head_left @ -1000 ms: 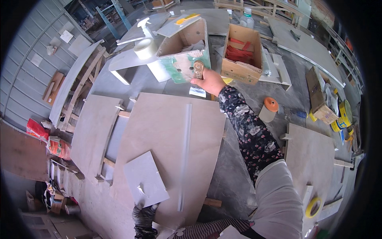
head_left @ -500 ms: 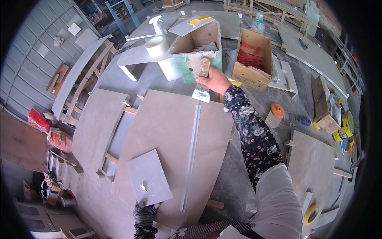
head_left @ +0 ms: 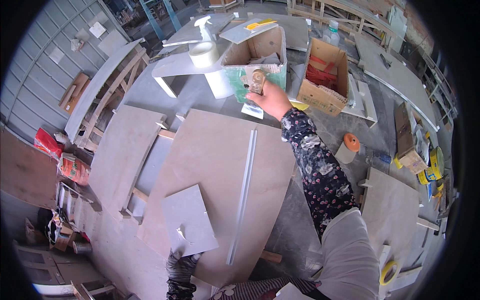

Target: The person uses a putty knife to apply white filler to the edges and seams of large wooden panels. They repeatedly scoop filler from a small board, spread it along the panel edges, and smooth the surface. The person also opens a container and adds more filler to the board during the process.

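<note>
My right hand [head_left: 273, 101], bare below a dark floral sleeve, is closed around the handle of a putty knife [head_left: 253, 111]. Its wide metal blade points down, just past the far edge of a large beige panel [head_left: 215, 150]. In front of a green-marked cardboard box [head_left: 242, 82], the handle's rounded end sticks up. At the lower left, my left hand [head_left: 181, 266] wears a grey glove and grips the near edge of a grey square board [head_left: 192, 212]. A small pale dab of paste sits on that board. Along the panel lies a thin metal strip [head_left: 242, 200].
Beyond the panel stand a tape roll [head_left: 203, 54], a spray bottle [head_left: 204, 29] and a cardboard box [head_left: 320, 97] of red strips. An orange-lidded container [head_left: 348, 146] stands to the right. A second panel [head_left: 122, 155] lies left, and a yellow tape roll [head_left: 389, 272] lower right.
The putty knife has tilted, so its blade looks shorter and sits slightly higher. The view has shifted a little; my left hand still holds the board in about the same place.
</note>
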The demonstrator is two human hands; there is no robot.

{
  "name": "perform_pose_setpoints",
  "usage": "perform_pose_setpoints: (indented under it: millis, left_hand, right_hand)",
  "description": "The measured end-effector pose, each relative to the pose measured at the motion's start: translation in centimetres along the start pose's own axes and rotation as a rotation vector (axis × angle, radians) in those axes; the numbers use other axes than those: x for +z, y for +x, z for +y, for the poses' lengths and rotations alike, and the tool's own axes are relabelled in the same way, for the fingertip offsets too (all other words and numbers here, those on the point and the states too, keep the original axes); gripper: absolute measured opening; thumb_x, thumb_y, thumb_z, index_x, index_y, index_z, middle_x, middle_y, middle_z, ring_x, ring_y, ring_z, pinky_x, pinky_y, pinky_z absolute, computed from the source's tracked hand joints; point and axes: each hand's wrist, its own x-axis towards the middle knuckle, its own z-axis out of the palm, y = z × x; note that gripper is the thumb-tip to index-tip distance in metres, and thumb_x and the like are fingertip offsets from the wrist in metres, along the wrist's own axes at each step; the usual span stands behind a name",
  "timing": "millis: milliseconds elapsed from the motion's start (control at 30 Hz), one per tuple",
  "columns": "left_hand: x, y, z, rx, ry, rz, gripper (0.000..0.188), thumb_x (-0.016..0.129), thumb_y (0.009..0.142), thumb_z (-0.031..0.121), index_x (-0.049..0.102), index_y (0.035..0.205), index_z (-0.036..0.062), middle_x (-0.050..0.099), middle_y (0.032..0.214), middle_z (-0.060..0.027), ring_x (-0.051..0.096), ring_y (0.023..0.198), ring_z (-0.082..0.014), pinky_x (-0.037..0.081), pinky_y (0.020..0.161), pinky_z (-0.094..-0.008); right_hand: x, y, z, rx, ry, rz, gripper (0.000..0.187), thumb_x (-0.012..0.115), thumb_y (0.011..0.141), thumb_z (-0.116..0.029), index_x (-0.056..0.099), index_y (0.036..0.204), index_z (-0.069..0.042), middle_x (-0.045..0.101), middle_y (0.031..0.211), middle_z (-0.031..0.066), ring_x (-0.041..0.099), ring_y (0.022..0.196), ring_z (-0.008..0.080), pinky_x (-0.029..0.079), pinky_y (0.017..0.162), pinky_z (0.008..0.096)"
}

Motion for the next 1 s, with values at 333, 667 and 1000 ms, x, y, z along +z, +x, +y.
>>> perform_pose_setpoints:
  millis: [333,667,1000]
  left_hand:
    - [-0.8,-0.1,-0.1,0.012,0.002,0.007,0.084,0.068,0.078,0.012,0.023,0.147,0.0023,0.038,0.139,-0.0246,0.045,0.127,-0.0427,0.053,0.094,-0.0570]
    - [-1.5,-0.1,0.1,-0.018,0.019,0.015,0.085,0.070,0.078,0.015,0.023,0.147,0.0015,0.038,0.139,-0.0230,0.045,0.127,-0.0414,0.052,0.096,-0.0554]
    - [-0.3,0.0,0.1,0.006,0.045,-0.045,0.086,0.070,0.078,0.016,0.023,0.148,0.0024,0.037,0.140,-0.0235,0.042,0.130,-0.0419,0.050,0.099,-0.0572]
  right_hand:
    - [5.8,1.4,-0.6,-0.026,-0.064,0.014,0.041,0.074,0.082,-0.033,0.061,0.106,-0.002,0.068,0.096,0.0200,0.064,0.092,0.0378,0.050,0.081,0.0426]
    - [4.0,1.8,-0.5,0.058,0.080,-0.009,0.046,0.074,0.080,-0.037,0.063,0.104,0.001,0.068,0.095,0.0226,0.065,0.092,0.0381,0.051,0.083,0.0432]
    - [3.7,1.2,2.2,-0.029,0.352,-0.113,0.021,0.072,0.084,-0.023,0.067,0.093,-0.004,0.069,0.087,0.0094,0.065,0.083,0.0206,0.051,0.077,0.0335]
